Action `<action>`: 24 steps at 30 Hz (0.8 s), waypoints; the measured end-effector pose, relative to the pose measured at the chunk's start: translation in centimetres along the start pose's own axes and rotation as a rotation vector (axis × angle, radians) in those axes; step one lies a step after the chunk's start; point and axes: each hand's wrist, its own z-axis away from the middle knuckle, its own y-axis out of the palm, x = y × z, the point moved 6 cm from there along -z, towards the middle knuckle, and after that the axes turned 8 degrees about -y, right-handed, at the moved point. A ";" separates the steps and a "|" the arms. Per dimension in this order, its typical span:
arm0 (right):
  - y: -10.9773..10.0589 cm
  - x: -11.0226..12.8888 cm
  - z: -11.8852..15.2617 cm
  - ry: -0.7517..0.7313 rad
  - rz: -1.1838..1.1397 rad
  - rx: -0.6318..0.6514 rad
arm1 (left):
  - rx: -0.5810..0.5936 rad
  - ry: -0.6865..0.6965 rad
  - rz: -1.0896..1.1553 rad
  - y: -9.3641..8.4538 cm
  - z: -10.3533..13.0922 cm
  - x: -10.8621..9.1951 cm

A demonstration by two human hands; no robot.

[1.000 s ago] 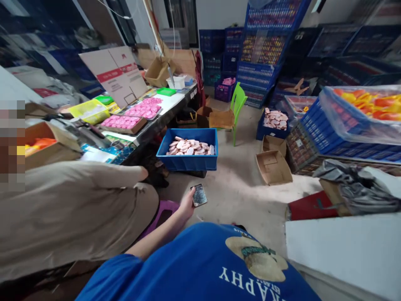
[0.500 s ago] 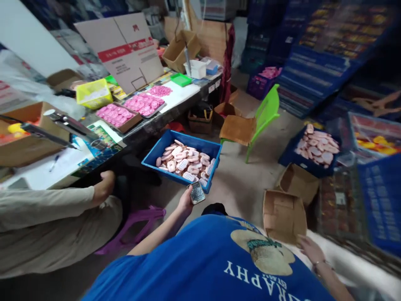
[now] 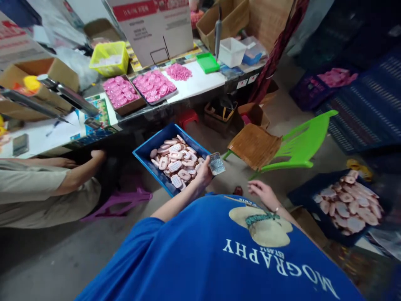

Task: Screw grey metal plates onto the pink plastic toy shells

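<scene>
The left hand (image 3: 204, 172) held a small, flat, dark patterned thing with 4 corners (image 3: 216, 163), pinched by its edge between thumb and fingers. It could have been a phone, but the blur made it hard to tell. The flat thing was by the right corner of a blue plastic bin (image 3: 152, 174), and it was hard to tell if they touched. Many pale pink, rounded pieces (image 3: 175, 166) lay in a messy heap in the bin. The right hand (image 3: 262, 191) was apart from the left, near a bright green plastic chair (image 3: 308, 140) with a brown seat cover (image 3: 255, 144). Its fingers were a bit bent and loose, with nothing seen in them. So this step looked like just holding the flat thing, and moving it safely would have called for a firm pinch. Behind the bin, 2 trays of shiny pink pieces (image 3: 154, 85) sat side by side on a long bench (image 3: 194, 90). On the left, another person's hand (image 3: 98, 155) was near the bench, above a purple plastic stool (image 3: 120, 202).
</scene>
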 end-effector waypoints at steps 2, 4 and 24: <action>-1.5 3.5 -5.7 -0.103 0.008 0.093 | 0.030 0.020 0.036 3.6 -2.5 -0.4; -2.8 6.6 -10.9 -0.185 0.026 0.182 | 0.030 0.066 0.077 6.6 -4.6 -0.7; 4.2 16.3 -33.5 -0.335 0.603 0.655 | -0.458 0.242 0.328 3.9 -9.3 -6.8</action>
